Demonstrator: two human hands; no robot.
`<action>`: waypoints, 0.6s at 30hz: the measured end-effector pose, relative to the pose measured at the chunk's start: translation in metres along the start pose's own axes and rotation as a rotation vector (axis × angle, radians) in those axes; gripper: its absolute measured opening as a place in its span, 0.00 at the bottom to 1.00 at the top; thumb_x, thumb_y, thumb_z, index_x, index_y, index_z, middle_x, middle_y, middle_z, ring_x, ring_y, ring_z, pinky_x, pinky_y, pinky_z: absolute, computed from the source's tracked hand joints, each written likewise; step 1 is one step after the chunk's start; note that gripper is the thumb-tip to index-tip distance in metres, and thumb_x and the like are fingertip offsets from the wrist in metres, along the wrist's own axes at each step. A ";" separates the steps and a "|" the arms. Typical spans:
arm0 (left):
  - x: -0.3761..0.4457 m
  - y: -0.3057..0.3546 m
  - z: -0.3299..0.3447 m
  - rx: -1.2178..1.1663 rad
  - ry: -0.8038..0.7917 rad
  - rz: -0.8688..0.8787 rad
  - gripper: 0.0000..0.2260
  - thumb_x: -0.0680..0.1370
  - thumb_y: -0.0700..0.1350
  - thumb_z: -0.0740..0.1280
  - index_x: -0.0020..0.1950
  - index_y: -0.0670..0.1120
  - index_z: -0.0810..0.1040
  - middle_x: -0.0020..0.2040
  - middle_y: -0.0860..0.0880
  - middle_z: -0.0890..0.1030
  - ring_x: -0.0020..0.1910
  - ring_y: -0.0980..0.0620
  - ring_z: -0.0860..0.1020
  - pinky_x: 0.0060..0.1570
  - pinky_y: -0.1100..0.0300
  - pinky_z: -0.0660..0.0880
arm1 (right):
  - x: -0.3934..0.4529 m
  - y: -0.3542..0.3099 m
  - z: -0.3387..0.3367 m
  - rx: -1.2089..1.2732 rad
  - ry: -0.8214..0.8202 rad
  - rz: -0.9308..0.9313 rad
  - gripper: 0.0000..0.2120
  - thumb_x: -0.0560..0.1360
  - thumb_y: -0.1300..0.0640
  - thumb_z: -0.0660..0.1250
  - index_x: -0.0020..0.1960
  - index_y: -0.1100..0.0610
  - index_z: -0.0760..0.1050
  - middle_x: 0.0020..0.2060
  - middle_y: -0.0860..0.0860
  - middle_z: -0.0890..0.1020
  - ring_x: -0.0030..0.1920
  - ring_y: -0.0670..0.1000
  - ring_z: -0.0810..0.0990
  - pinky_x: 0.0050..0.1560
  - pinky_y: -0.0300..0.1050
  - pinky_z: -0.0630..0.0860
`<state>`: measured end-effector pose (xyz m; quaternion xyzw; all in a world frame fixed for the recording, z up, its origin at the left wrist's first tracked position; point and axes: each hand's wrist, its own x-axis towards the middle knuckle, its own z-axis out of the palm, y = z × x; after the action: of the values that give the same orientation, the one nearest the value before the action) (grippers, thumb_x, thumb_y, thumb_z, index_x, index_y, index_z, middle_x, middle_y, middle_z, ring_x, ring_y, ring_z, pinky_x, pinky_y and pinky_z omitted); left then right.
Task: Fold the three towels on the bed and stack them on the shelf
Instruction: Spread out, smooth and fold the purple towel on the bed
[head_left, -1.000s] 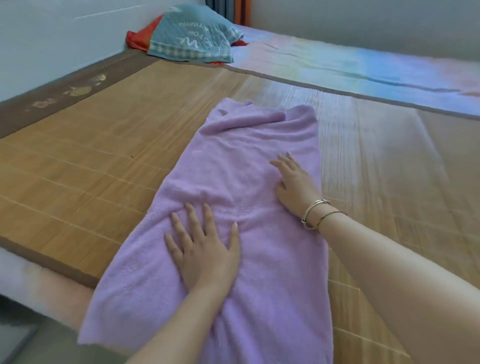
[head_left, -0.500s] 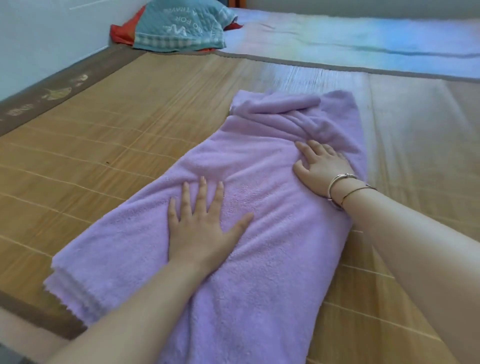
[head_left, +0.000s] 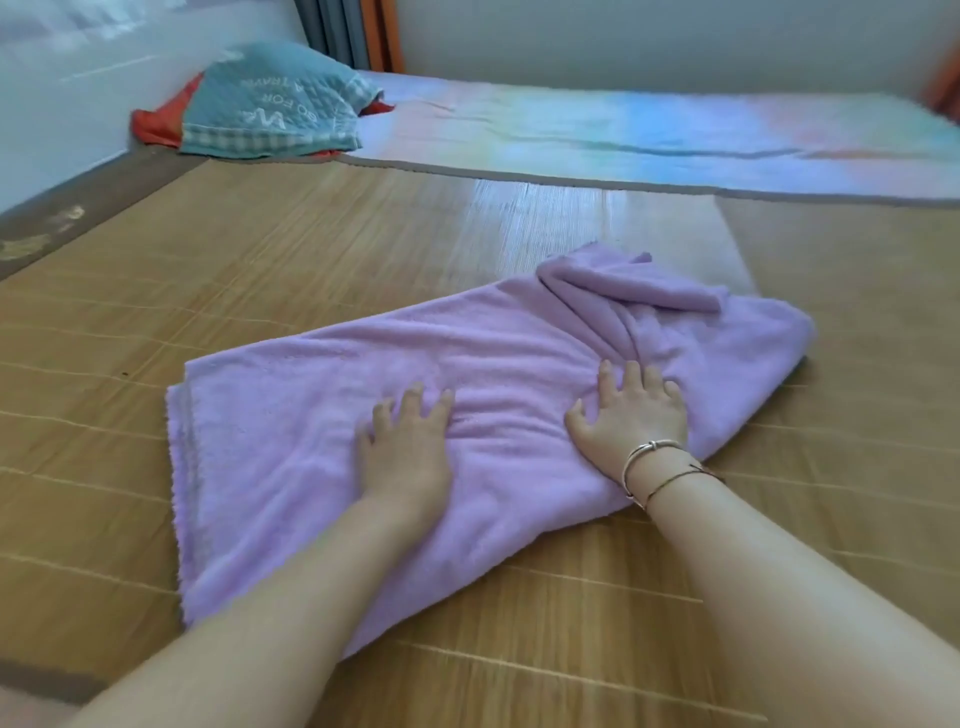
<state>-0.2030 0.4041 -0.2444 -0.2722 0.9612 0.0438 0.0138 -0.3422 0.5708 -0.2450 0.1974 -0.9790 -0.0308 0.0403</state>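
The lilac towel (head_left: 467, 415) is lying lengthwise across the bamboo mat (head_left: 260, 270) on the bed, already doubled along its length by the look of the layered edge at its left end, but its far right end is still bunching into a rumpled ridge. The left hand (head_left: 405, 447) is pressing on the middle of the cloth with its fingers spread and bent at the tips, digging lightly into the pile – a released grip, holding nothing. The right hand (head_left: 631, 415), with thin bracelets (head_left: 654, 462) at the wrist, is resting just beside it toward the creased end, fingers splayed against the wrinkles, likewise grasping nothing.

Judging from this, the work is sitting early: one towel is partway folded and needing its end flattened and at least another fold – no finished towel is showing. The teal cloth (head_left: 270, 104) and the red cloth (head_left: 150, 124) under it, heaped at the far left corner against the wall, may be the other two towels, though that is only a guess. The shelf is not appearing in view, so the stacking is all still ahead.

The mat is covering the near part of the bed, with a dark border (head_left: 78, 218) running along its left side. Beyond it a pale pastel sheet (head_left: 649, 135) is stretching to the far wall, and curtains (head_left: 353, 31) are hanging in the corner
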 end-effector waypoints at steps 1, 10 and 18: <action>-0.014 0.008 0.006 -0.068 0.006 -0.020 0.25 0.81 0.47 0.51 0.77 0.61 0.50 0.79 0.53 0.48 0.76 0.45 0.51 0.74 0.44 0.50 | -0.006 0.002 -0.001 -0.018 -0.009 -0.004 0.35 0.72 0.41 0.46 0.73 0.59 0.61 0.62 0.57 0.70 0.62 0.59 0.67 0.60 0.51 0.63; -0.084 -0.014 -0.012 -0.076 -0.181 -0.010 0.31 0.76 0.70 0.45 0.77 0.62 0.51 0.78 0.59 0.43 0.78 0.49 0.41 0.71 0.37 0.42 | -0.084 0.030 -0.036 -0.076 -0.120 -0.099 0.30 0.73 0.35 0.54 0.64 0.56 0.69 0.58 0.56 0.72 0.60 0.57 0.71 0.59 0.50 0.65; -0.125 -0.027 -0.024 0.012 -0.242 -0.092 0.24 0.82 0.59 0.44 0.78 0.57 0.50 0.79 0.55 0.44 0.77 0.43 0.43 0.71 0.35 0.43 | -0.182 0.033 -0.061 0.115 -0.235 -0.105 0.26 0.74 0.37 0.56 0.59 0.58 0.70 0.56 0.56 0.72 0.55 0.59 0.77 0.48 0.49 0.71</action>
<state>-0.0826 0.4446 -0.2166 -0.3087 0.9391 0.0698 0.1335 -0.1823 0.6694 -0.1942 0.2451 -0.9655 0.0003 -0.0876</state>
